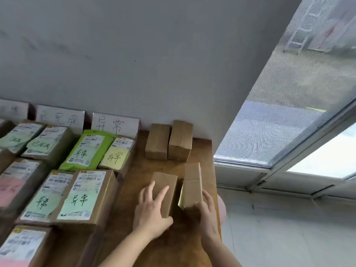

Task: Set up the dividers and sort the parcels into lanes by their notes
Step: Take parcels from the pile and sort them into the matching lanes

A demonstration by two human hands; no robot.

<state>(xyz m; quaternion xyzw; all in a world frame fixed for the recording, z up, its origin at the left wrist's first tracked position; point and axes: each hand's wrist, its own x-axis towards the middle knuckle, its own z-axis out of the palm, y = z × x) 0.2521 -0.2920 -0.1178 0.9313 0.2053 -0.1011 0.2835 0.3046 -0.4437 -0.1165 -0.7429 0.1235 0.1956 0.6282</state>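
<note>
Nearest to me, my left hand [152,211] lies on the flat carton [165,187]. The fingers are spread and straight across its top face, and the thumb is against its near end. This carton lies on the wooden table [133,189], toward the right edge, and its visible faces are plain brown.

Just beside it, my right hand [207,211] grips the near end of the tilted carton [192,182], thumb on one side and fingers curled round the other. Its upper face is plain brown with a seam across it, and a yellow note [181,197] shows on its left-hand face. I cannot tell whether its far end touches the table.

To the left, two labelled parcels [82,197] lie side by side, each with a white shipping label and a green note in black handwriting. Farther back lie a green mailer [86,149] and a yellow-note parcel [117,153], both marked by hand.

Behind them a sign card [115,124] stands against the grey wall [134,54], bearing handwritten characters. At the table's far right, two plain cartons [158,141] stand close together by the wall. A window [289,93] is to the right.
</note>
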